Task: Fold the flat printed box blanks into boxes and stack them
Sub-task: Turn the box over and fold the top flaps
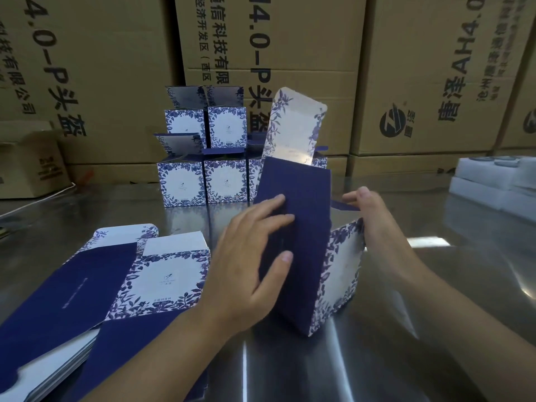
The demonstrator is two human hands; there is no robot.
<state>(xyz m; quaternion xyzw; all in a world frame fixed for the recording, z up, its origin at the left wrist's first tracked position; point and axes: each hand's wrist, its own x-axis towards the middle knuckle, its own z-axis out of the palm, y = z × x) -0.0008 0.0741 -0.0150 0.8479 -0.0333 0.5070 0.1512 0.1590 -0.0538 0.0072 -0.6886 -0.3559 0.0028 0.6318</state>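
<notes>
A half-formed box [307,245], navy on one side and white with blue flowers on the other, stands tilted on the steel table, its long lid flap [293,129] pointing up. My left hand [252,256] presses flat against its navy panel with straight fingers. My right hand [374,219] holds the box's far top edge by a small navy flap. A pile of flat blanks [95,288] lies at the front left. Several folded boxes [203,158] are stacked in two tiers at the back.
The steel table [435,300] is shiny. Big brown cartons [435,76] form a wall behind it. A small open carton [29,163] sits at the far left. White foam trays [499,181] lie at the right edge.
</notes>
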